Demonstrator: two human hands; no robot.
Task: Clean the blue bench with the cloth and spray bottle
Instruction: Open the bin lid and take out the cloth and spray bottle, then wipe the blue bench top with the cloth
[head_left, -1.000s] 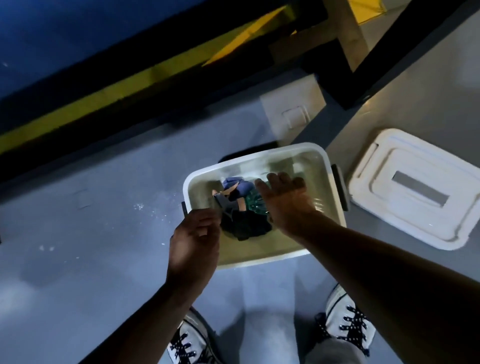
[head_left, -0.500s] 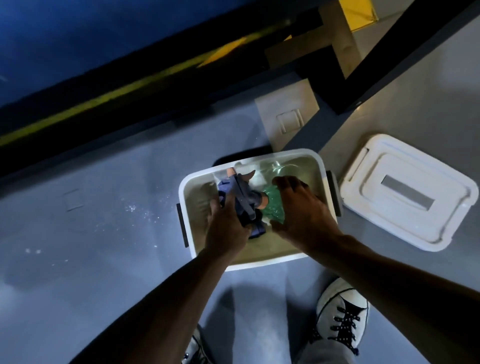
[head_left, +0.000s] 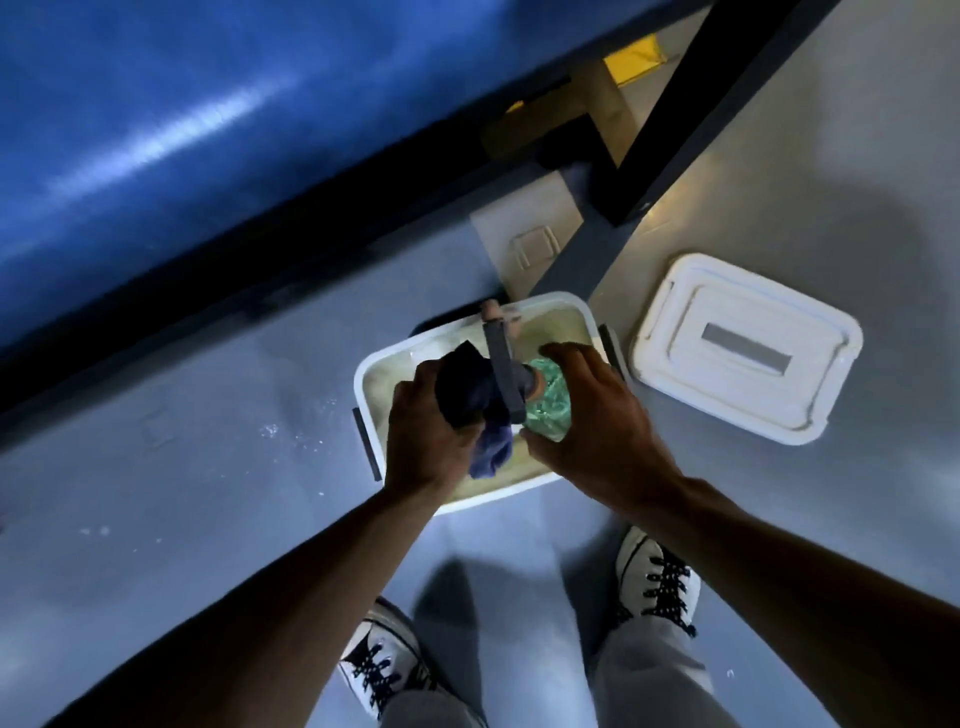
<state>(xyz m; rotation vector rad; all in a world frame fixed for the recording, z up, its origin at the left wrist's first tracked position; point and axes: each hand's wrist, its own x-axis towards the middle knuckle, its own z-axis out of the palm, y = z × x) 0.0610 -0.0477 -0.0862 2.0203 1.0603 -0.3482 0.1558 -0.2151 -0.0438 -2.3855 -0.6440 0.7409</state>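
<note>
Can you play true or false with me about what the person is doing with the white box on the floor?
1. The left hand holds a dark blue cloth. True.
2. The lid is shut on the white box. False: the lid lies on the floor to the right of the box, which is open.
3. The right hand is on a green bottle over the box. True.
4. The person is already wiping the blue bench. False: both hands are at the box, away from the bench.
5. The person is barefoot. False: two white shoes with black laces show.
</note>
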